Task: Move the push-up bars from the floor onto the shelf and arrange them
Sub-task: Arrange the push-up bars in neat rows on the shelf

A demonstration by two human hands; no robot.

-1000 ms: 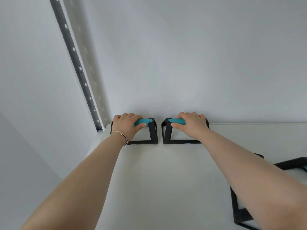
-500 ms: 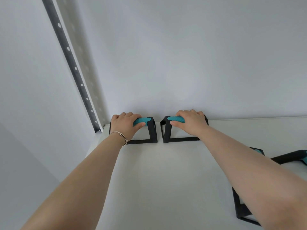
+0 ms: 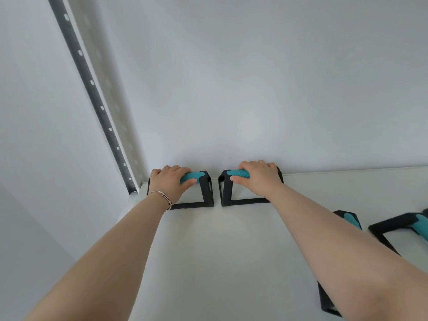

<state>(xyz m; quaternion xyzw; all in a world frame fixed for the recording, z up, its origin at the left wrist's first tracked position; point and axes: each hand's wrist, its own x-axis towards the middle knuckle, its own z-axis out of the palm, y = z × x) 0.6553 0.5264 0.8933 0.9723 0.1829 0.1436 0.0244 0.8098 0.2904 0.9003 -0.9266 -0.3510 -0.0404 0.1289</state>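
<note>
Op: Far left corner of the shelf — my left hand is wrapped around the teal grip of the left push-up bar, by the slotted upright.

Obs: And right?

Op: My right hand is wrapped around the right push-up bar, just beside the first. Two spare bars lie nearer, far right.

Obs: Handling?

Op: Rigid frames, probably light — hold the textured grips.

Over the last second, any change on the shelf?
Nothing visibly changed. The left hand and right hand still grip the two bars side by side at the back wall; two more bars lie at right. Only the camera shifted.
</note>
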